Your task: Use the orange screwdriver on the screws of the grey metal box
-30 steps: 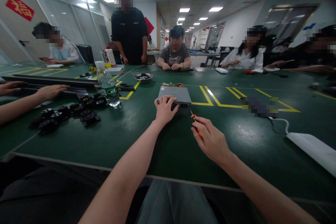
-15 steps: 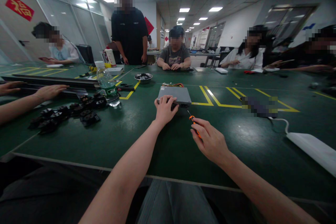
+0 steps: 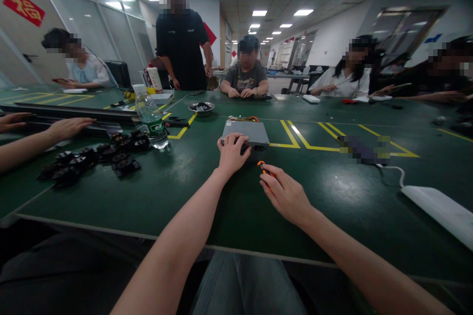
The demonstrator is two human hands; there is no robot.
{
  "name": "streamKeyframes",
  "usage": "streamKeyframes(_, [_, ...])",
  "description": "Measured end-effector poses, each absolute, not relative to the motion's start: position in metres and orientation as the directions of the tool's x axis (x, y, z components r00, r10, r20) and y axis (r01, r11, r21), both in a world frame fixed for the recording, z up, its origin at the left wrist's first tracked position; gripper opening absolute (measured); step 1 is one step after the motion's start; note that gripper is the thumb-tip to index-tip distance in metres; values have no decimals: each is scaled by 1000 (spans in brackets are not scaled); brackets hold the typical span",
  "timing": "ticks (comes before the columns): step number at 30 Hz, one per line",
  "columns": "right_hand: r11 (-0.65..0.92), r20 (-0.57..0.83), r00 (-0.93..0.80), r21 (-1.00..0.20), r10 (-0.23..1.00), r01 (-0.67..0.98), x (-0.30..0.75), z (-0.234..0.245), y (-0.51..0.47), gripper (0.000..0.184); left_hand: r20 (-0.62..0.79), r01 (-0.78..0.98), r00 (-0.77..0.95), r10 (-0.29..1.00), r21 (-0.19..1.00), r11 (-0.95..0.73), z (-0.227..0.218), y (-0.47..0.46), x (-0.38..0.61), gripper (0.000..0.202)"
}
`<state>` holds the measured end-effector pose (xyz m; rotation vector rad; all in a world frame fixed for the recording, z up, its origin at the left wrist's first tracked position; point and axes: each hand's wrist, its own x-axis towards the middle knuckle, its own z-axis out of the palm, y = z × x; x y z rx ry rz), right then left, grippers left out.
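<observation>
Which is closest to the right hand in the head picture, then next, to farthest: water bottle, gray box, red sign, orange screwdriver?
1. Orange screwdriver: held in the right hand.
2. Gray box: ahead, slightly left.
3. Water bottle: farther left.
4. Red sign: far left, background.

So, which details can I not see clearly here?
Head view:
Grey metal box: front partly hidden by left hand.
Orange-black screwdriver: handle partly covered by right hand; shaft too blurred.
White flat device: cut off by right edge.
Silver metal bowl: contents too small to identify.

One head-worn view, forward and down over the green table (image 3: 148, 192) from its near edge
</observation>
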<state>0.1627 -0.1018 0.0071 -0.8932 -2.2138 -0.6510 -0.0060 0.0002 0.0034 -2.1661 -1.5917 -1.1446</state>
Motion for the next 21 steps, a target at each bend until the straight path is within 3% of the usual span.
streamKeyframes(16, [657,795,-462,108,393,746,165,11,-95,19,691,886,113,714,256,-388,3,1,-6,31])
streamKeyframes(21, [623,771,-502,179,392,761,160,11,-97,17,689,885,112,716,258,-387,4,0,-6,31])
